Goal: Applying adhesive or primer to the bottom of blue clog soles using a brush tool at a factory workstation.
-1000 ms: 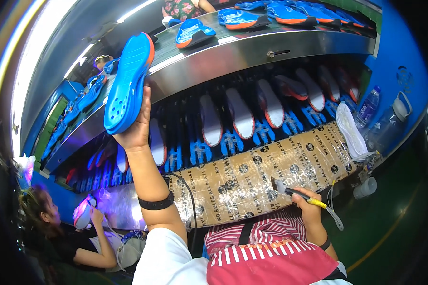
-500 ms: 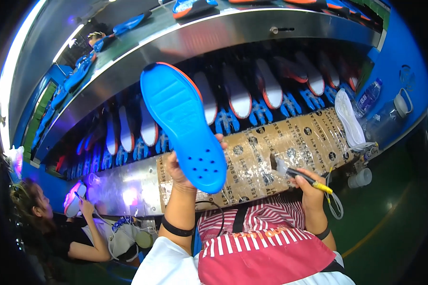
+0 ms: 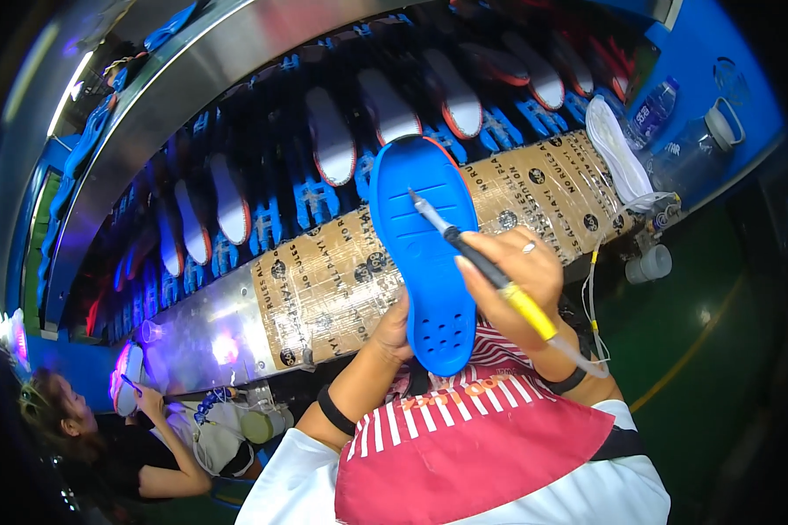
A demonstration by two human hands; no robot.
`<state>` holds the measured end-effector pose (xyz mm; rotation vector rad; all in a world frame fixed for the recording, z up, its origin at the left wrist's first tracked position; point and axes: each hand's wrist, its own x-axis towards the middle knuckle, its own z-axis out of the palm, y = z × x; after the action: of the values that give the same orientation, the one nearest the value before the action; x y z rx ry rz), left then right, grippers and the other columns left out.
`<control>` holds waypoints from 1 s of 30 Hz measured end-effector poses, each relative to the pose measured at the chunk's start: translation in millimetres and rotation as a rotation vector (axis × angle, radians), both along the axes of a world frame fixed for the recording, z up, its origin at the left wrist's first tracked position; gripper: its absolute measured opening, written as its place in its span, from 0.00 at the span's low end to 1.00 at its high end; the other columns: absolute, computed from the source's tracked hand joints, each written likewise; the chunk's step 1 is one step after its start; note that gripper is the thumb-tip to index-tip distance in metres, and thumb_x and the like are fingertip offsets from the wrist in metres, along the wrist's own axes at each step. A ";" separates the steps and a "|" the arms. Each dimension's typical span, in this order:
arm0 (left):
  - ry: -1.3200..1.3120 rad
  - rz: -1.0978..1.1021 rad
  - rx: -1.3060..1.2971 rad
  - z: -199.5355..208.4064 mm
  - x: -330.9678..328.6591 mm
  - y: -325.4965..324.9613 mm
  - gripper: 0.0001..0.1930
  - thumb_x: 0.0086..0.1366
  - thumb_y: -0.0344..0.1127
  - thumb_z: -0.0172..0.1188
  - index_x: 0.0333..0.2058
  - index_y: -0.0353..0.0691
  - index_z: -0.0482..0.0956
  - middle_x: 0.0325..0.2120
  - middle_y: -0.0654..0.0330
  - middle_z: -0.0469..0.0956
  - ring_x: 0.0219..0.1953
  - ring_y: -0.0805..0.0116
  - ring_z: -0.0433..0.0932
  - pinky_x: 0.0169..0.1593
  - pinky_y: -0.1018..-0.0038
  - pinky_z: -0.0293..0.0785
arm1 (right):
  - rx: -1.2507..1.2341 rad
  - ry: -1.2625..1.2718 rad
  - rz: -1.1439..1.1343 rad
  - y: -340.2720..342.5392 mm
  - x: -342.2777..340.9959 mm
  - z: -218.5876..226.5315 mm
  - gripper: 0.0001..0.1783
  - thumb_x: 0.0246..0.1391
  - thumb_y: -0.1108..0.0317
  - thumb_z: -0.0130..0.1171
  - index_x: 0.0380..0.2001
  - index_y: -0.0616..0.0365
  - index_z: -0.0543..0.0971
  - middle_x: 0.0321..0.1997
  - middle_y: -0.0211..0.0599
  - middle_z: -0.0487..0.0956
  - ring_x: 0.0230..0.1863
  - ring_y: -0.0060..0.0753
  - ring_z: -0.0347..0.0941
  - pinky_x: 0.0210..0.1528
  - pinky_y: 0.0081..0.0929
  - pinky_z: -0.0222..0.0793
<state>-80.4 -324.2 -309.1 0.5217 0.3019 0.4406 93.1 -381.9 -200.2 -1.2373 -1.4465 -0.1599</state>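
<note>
Before me is a blue shoe sole (image 3: 430, 284), heel holes toward me and its black-tipped, orange-edged end pointing away. My left hand (image 3: 395, 330) grips it from the left side, with most of the fingers hidden underneath. A pen-like brush (image 3: 479, 256) with a black handle, a yellow rear section and a thin tube lies in the closed fingers of my right hand (image 3: 527, 278). Its tip is over the grooved upper part of the sole, seemingly touching it.
A cardboard-covered ledge (image 3: 324, 302) runs in front, below a rack of soles (image 3: 331, 140) on blue holders. To the right are a white sole-shaped piece (image 3: 617, 153), a purple-labelled bottle (image 3: 656, 109) and a clear jug (image 3: 687, 157). At left, a co-worker (image 3: 149, 446) handles another sole.
The sole has come closer to me and rightward, turning more upright. My right hand has brought the brush from above the cardboard onto the sole. The view has shifted.
</note>
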 end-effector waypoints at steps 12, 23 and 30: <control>-0.066 0.053 0.029 -10.8 -9.9 7.8 0.39 0.54 0.55 0.62 0.58 0.40 0.59 0.53 0.51 0.68 0.53 0.56 0.71 0.57 0.56 0.66 | -0.057 0.104 0.221 -11.3 -13.9 -12.2 0.15 0.34 0.76 0.66 0.32 0.61 0.78 0.23 0.38 0.76 0.23 0.37 0.72 0.25 0.28 0.68; -0.066 0.119 0.020 14.5 2.9 18.7 0.46 0.50 0.63 0.61 0.58 0.37 0.57 0.52 0.41 0.65 0.53 0.45 0.68 0.55 0.51 0.67 | -0.145 0.089 0.256 -16.6 -28.1 -26.6 0.15 0.34 0.76 0.66 0.32 0.59 0.78 0.23 0.35 0.75 0.25 0.36 0.73 0.29 0.29 0.70; -0.230 0.179 -0.120 -11.7 -8.8 37.6 0.48 0.49 0.63 0.61 0.59 0.35 0.56 0.54 0.40 0.64 0.54 0.43 0.66 0.54 0.47 0.67 | -0.283 0.254 0.640 -21.7 -34.7 -30.2 0.14 0.37 0.73 0.66 0.33 0.59 0.79 0.25 0.38 0.77 0.26 0.38 0.73 0.31 0.30 0.69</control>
<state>-89.3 -286.7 -320.8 0.3242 0.1524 0.6461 58.4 -403.6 -230.4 -0.9119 -1.5987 0.6310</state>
